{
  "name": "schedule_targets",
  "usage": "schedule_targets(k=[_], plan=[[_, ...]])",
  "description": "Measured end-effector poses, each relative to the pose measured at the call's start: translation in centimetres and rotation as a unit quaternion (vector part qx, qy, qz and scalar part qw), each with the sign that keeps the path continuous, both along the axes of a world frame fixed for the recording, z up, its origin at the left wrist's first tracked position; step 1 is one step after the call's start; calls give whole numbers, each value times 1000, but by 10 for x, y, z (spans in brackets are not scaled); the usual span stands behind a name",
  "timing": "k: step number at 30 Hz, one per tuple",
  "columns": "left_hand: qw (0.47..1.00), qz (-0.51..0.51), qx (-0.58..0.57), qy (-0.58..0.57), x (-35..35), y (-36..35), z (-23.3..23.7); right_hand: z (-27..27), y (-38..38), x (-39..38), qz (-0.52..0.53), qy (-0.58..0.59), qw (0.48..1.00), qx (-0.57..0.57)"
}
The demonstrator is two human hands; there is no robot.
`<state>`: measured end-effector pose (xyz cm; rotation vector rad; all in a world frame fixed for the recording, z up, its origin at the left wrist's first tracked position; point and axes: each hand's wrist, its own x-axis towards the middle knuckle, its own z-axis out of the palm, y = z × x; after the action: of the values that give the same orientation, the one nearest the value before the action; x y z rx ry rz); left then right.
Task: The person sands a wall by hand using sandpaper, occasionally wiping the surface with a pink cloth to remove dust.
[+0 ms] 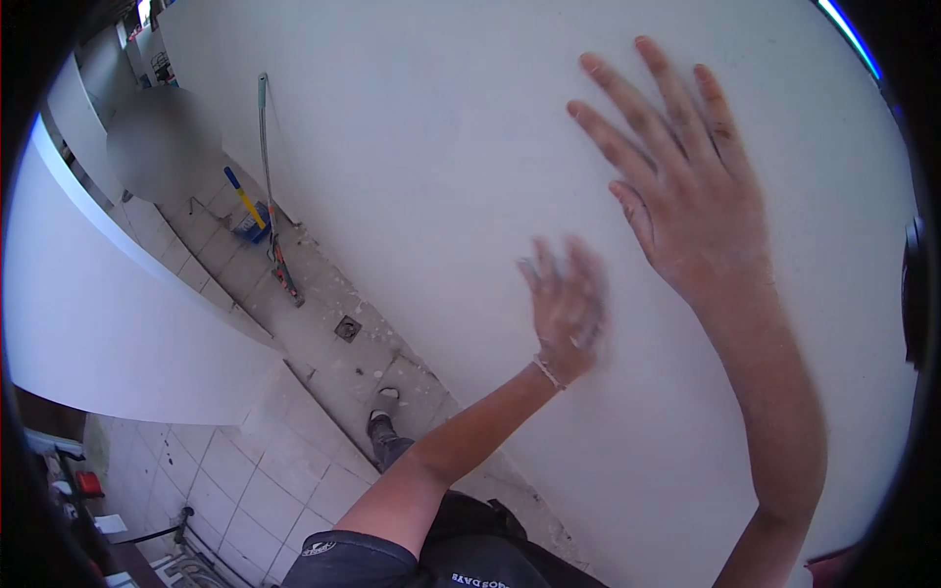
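My right hand [701, 201] is open, fingers spread, its back toward me, lying over the pale wall [441, 176] in this view. Nothing shows in its grasp. Lower and to the left, my left hand [569, 309] is also in front of the wall, smeared by motion. Its fingers look apart and slightly bent, with no object visible in them. A light bracelet [549, 370] circles the left wrist. Whitish marks show on both hands.
A long-handled tool [264, 137] leans against the wall near a blue dustpan [253, 227] with a yellow handle. The dusty tiled floor has a drain [347, 328]. A curved white panel [118, 323] stands left; a blurred figure [162, 147] is beyond.
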<state>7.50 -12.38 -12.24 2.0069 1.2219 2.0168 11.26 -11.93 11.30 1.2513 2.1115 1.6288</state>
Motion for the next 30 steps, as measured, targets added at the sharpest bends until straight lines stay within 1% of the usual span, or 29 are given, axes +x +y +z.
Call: schedule_targets(k=[1,3,5,6,7,9,11,12,13,15,19,20,21,22,23,24,25,27,28,30], plan=[[998,-14,43,43,-2,-5,-12,-6,0,1,-2,-3,1000,-11],[983,-34,134,120,-2,-10,-56,-14,-2,1,2,-17,999,-28],[987,-105,74,100,-13,-12,-143,-15,-3,1,0,-20,999,-39],[995,-103,-5,6,-13,-17,-160,-14,-3,0,-2,-21,999,-41],[988,-100,-82,-87,-16,-19,-166,-14,-2,0,-5,-22,999,-39],[959,-33,-190,-210,-14,-8,-169,-16,-1,0,-14,-23,999,-37],[924,91,-258,-266,-8,20,-144,-15,-1,0,-13,-28,999,-36],[863,96,-367,-333,-12,44,-137,-15,-2,0,-11,-32,999,-36],[785,100,-467,-395,-20,75,-130,-15,-2,-1,-11,-32,999,-35],[725,101,-511,-451,-23,102,-113,-15,-1,-1,-7,-34,999,-28],[835,109,-323,-431,-27,84,-28,-16,-1,-3,0,-25,999,-26],[891,96,-250,-366,-26,74,-14,-15,-2,-3,2,-21,999,-27],[935,83,-175,-296,-24,59,-4,-15,-2,-4,5,-19,999,-30],[968,68,-100,-221,-25,45,-3,-15,-2,-4,-6,-31,999,-29],[990,48,-61,-120,-29,38,-18,-15,-2,-4,-18,-43,999,-28],[999,28,-21,-19,-36,36,-44,-15,-3,-4,-30,-56,998,-25],[996,7,21,83,-44,38,-71,-15,-2,-3,-29,-59,998,-26],[987,-80,62,128,-75,62,-140,-15,0,-3,-30,-64,997,-25],[977,-123,82,150,-84,69,-158,-15,1,-3,-29,-62,997,-22],[986,-115,51,107,-82,65,-153,-16,0,-3,-27,-61,998,-20]])
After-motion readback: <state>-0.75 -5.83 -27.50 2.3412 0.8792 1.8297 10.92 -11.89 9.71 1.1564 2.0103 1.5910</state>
